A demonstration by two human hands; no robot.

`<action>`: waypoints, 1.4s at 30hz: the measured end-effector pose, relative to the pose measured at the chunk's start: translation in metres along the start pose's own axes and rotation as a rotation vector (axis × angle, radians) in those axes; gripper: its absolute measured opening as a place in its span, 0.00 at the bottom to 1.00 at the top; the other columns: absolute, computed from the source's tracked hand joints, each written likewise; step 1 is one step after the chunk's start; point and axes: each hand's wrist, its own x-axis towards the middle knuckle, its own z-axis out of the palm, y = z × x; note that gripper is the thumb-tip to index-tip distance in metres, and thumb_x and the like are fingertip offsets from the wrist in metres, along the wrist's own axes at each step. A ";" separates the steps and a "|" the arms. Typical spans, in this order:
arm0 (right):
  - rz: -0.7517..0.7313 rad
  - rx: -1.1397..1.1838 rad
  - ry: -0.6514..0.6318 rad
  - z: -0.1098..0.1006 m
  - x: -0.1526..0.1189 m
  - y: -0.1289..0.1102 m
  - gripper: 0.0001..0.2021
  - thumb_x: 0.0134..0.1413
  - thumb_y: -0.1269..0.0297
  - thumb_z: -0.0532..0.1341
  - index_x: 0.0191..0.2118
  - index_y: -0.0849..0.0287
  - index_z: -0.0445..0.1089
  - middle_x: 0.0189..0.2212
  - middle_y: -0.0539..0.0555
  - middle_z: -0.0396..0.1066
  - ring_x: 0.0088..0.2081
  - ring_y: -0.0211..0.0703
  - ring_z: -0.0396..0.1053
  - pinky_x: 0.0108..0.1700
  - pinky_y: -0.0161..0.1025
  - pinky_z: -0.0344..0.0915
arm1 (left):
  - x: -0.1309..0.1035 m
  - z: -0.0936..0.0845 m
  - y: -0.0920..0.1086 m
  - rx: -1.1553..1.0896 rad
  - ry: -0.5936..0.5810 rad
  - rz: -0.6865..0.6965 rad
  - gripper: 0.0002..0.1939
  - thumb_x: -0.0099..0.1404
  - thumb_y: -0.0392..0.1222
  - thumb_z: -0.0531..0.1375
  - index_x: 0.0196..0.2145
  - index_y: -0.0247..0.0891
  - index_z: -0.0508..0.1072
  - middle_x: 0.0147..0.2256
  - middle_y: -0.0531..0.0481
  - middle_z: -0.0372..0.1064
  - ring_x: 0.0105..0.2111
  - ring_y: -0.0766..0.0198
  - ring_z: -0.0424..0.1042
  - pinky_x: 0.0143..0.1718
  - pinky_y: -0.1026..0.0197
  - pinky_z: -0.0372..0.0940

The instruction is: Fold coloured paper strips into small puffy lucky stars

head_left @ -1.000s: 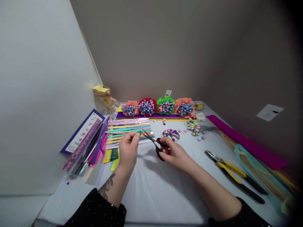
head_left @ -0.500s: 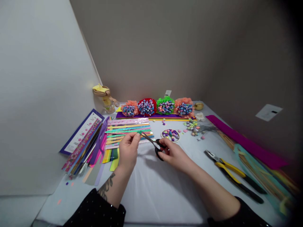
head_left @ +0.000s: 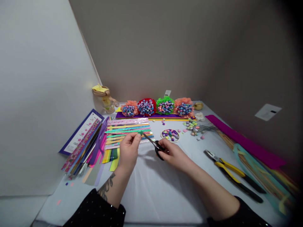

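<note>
My left hand [head_left: 129,149] pinches a small green paper piece [head_left: 140,133] between thumb and fingertips above the table. My right hand [head_left: 171,153] holds a pair of scissors [head_left: 155,145] by its black handles, fingers through the loops. The scissor tips reach the green piece, and the blades look nearly closed; whether they cut into it is too small to tell. Behind the hands lies a sheet of glossy coloured paper strips [head_left: 129,127]. Just beyond the scissors sits a round dish [head_left: 169,135] filled with tiny purple, pink and yellow folded stars.
Pliers [head_left: 233,176] with yellow and black handles lie at right, beside sticks and a magenta paper roll [head_left: 246,142]. Flower-like star bouquets [head_left: 146,107] stand at the back. Stacked paper strips [head_left: 81,148] lie at left, a jar [head_left: 109,105] behind them.
The scissor blades have closed together at the green piece, and the handle loops have drawn nearer each other. My left hand has barely moved.
</note>
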 end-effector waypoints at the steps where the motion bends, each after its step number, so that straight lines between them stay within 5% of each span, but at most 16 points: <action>1: -0.001 0.005 -0.001 0.000 0.000 0.000 0.06 0.47 0.67 0.56 0.34 0.57 0.59 0.27 0.47 0.62 0.27 0.36 0.60 0.30 0.33 0.58 | 0.000 0.000 0.000 0.003 -0.001 0.001 0.10 0.58 0.46 0.61 0.29 0.36 0.72 0.19 0.57 0.60 0.20 0.71 0.56 0.23 0.67 0.55; 23: 0.015 -0.021 -0.014 0.001 0.002 0.001 0.02 0.46 0.67 0.55 0.29 0.57 0.60 0.24 0.46 0.63 0.27 0.36 0.60 0.29 0.32 0.57 | 0.000 0.000 0.000 0.077 0.009 0.008 0.11 0.57 0.48 0.61 0.29 0.36 0.73 0.20 0.57 0.61 0.20 0.70 0.58 0.24 0.67 0.56; 27: 0.027 0.038 0.111 -0.007 0.004 0.004 0.03 0.47 0.65 0.55 0.30 0.57 0.61 0.24 0.47 0.65 0.27 0.38 0.63 0.29 0.33 0.59 | 0.000 -0.002 0.003 0.062 -0.001 0.016 0.10 0.57 0.47 0.62 0.28 0.37 0.73 0.20 0.56 0.63 0.20 0.70 0.60 0.25 0.66 0.58; 30: 0.059 -0.190 0.208 -0.019 0.004 0.004 0.05 0.46 0.65 0.59 0.32 0.57 0.67 0.29 0.51 0.71 0.32 0.42 0.67 0.34 0.36 0.60 | 0.000 -0.009 0.013 0.062 -0.032 0.138 0.07 0.56 0.44 0.62 0.26 0.38 0.73 0.23 0.53 0.67 0.23 0.68 0.63 0.27 0.65 0.61; 33: -0.008 -0.471 0.022 -0.026 0.002 0.002 0.05 0.45 0.69 0.60 0.30 0.57 0.72 0.31 0.53 0.74 0.35 0.46 0.69 0.37 0.37 0.59 | 0.002 -0.016 0.028 0.112 -0.158 0.249 0.07 0.55 0.41 0.62 0.22 0.38 0.72 0.22 0.52 0.67 0.24 0.65 0.65 0.27 0.64 0.61; 36: -0.078 -0.521 -0.176 -0.027 0.000 -0.002 0.07 0.47 0.72 0.57 0.25 0.57 0.72 0.26 0.52 0.74 0.31 0.42 0.69 0.34 0.35 0.59 | 0.002 -0.015 0.037 0.276 -0.454 0.145 0.07 0.55 0.38 0.60 0.20 0.38 0.72 0.21 0.52 0.68 0.23 0.65 0.66 0.25 0.65 0.60; 39: -0.045 -0.416 -0.046 -0.027 -0.002 -0.008 0.08 0.50 0.69 0.56 0.26 0.58 0.72 0.25 0.51 0.73 0.28 0.40 0.68 0.32 0.34 0.59 | -0.001 -0.009 0.035 0.444 -0.740 0.042 0.08 0.54 0.34 0.57 0.20 0.37 0.73 0.21 0.53 0.68 0.22 0.66 0.65 0.23 0.67 0.57; 42: -0.039 -0.180 0.036 -0.023 -0.004 -0.013 0.05 0.50 0.67 0.57 0.29 0.59 0.71 0.25 0.50 0.71 0.27 0.37 0.65 0.28 0.32 0.59 | -0.006 -0.004 0.026 0.538 -0.887 0.049 0.09 0.54 0.32 0.55 0.21 0.37 0.73 0.21 0.54 0.68 0.22 0.67 0.64 0.24 0.67 0.55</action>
